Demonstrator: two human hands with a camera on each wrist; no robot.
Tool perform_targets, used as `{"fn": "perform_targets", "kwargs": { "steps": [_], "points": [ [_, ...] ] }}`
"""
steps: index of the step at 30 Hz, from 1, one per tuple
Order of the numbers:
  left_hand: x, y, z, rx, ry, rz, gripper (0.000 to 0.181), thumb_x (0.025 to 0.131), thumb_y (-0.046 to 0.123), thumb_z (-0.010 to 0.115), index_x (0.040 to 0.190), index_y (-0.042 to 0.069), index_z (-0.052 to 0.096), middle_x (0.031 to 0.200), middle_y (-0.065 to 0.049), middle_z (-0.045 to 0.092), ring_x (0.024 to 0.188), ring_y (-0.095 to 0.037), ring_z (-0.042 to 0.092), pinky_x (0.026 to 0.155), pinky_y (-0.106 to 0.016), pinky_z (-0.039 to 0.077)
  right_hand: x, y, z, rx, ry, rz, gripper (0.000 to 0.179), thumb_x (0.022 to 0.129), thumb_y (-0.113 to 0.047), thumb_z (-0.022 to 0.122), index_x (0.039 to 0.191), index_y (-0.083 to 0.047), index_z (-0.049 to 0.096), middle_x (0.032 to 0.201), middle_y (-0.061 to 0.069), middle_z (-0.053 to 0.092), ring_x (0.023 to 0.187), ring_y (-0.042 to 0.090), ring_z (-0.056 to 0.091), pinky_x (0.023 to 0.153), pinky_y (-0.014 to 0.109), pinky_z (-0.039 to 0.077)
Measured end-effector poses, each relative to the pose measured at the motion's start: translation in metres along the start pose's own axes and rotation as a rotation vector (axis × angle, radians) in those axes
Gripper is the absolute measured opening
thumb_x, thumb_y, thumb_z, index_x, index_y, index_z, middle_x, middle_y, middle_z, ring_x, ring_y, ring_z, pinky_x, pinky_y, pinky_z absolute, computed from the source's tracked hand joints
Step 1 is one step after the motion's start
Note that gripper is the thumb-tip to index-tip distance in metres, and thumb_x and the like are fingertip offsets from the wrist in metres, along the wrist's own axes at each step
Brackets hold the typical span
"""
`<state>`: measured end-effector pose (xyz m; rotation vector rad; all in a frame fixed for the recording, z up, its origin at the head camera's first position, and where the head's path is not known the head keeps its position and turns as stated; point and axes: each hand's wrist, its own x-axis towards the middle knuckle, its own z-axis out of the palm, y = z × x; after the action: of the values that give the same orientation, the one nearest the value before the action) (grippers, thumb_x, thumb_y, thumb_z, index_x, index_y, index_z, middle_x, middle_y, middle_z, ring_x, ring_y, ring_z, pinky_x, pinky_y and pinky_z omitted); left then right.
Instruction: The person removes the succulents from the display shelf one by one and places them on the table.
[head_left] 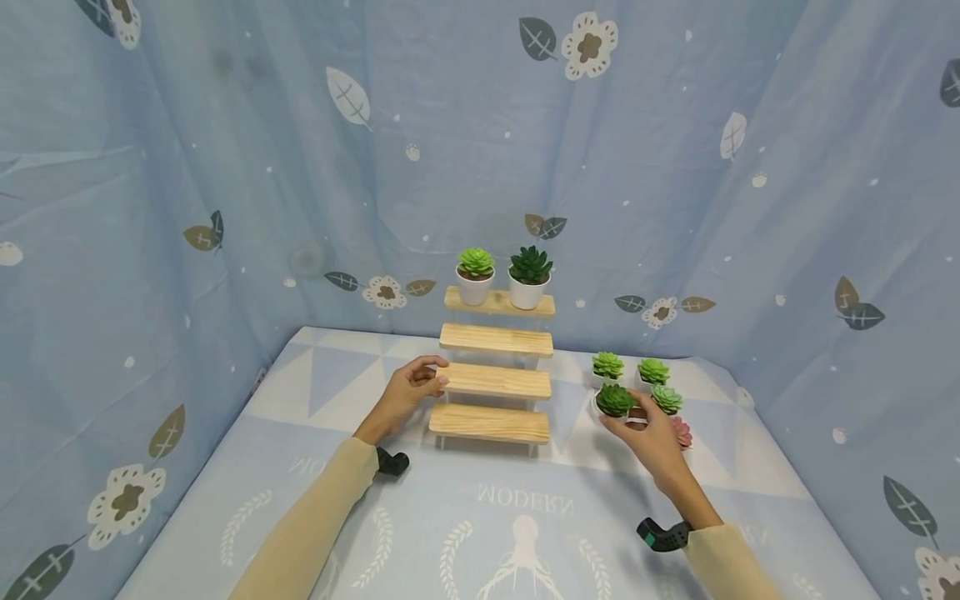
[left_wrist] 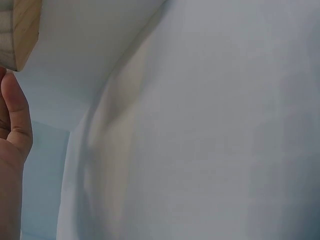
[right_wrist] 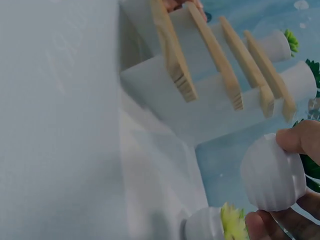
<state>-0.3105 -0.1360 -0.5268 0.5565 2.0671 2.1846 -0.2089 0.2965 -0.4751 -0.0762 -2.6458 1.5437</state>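
Observation:
A stepped plant stand (head_left: 495, 381) with pale wooden planks rises at the middle of the table. My left hand (head_left: 408, 389) grips the left end of its second plank from the bottom; the thumb (left_wrist: 16, 97) shows at the plank's end in the left wrist view. My right hand (head_left: 647, 429) holds a dark green potted succulent (head_left: 615, 401), thumb and fingers around its ribbed white pot (right_wrist: 272, 172). The pot is tilted in the right wrist view. On the top plank stand a light green succulent (head_left: 476, 271) and a dark green succulent (head_left: 529, 275), both in white pots.
Behind and beside the right hand stand more potted succulents: light green ones (head_left: 607, 365) (head_left: 653, 371), a pale green one (head_left: 666, 399) and a pink one (head_left: 681, 432), partly hidden. A patterned cloth covers the table (head_left: 420, 517). Blue curtains (head_left: 450, 167) surround it.

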Motion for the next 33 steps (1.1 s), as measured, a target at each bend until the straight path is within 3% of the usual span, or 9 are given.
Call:
{"fn": "perform_targets", "kwargs": {
  "steps": [5, 13, 21, 33],
  "points": [
    [0.000, 0.001, 0.000, -0.007, -0.002, 0.003, 0.043, 0.096, 0.024, 0.077, 0.133, 0.009, 0.062, 0.107, -0.016, 0.064, 0.106, -0.055, 0.059, 0.097, -0.063, 0.051, -0.005, 0.010, -0.003, -0.008, 0.005, 0.014, 0.090, 0.091, -0.045, 0.079, 0.159, -0.007, 0.035, 0.136, 0.021, 0.054, 0.121, 0.038, 0.058, 0.095, 0.043, 0.054],
    [-0.001, 0.000, 0.000, 0.005, -0.006, 0.006, 0.043, 0.097, 0.023, 0.075, 0.135, 0.008, 0.061, 0.106, -0.015, 0.065, 0.104, -0.051, 0.062, 0.096, -0.062, 0.052, -0.010, 0.024, -0.001, -0.075, 0.046, 0.025, 0.086, 0.091, -0.043, 0.081, 0.155, -0.003, 0.040, 0.135, 0.020, 0.057, 0.120, 0.034, 0.059, 0.092, 0.033, 0.054],
    [-0.001, 0.000, 0.001, -0.013, -0.008, 0.007, 0.043, 0.097, 0.024, 0.076, 0.134, 0.009, 0.062, 0.106, -0.015, 0.064, 0.105, -0.051, 0.061, 0.098, -0.065, 0.050, -0.010, 0.037, 0.001, -0.182, 0.086, -0.003, 0.081, 0.089, -0.039, 0.084, 0.149, 0.001, 0.047, 0.126, 0.023, 0.064, 0.113, 0.033, 0.063, 0.091, 0.036, 0.055],
    [0.000, -0.001, -0.001, -0.010, -0.010, 0.007, 0.044, 0.096, 0.025, 0.077, 0.134, 0.009, 0.062, 0.107, -0.016, 0.064, 0.096, -0.032, 0.067, 0.096, -0.063, 0.051, -0.010, 0.044, 0.006, -0.271, 0.107, 0.026, 0.081, 0.089, -0.038, 0.083, 0.148, 0.004, 0.047, 0.119, 0.025, 0.066, 0.107, 0.035, 0.066, 0.087, 0.045, 0.054]
  ]
}}
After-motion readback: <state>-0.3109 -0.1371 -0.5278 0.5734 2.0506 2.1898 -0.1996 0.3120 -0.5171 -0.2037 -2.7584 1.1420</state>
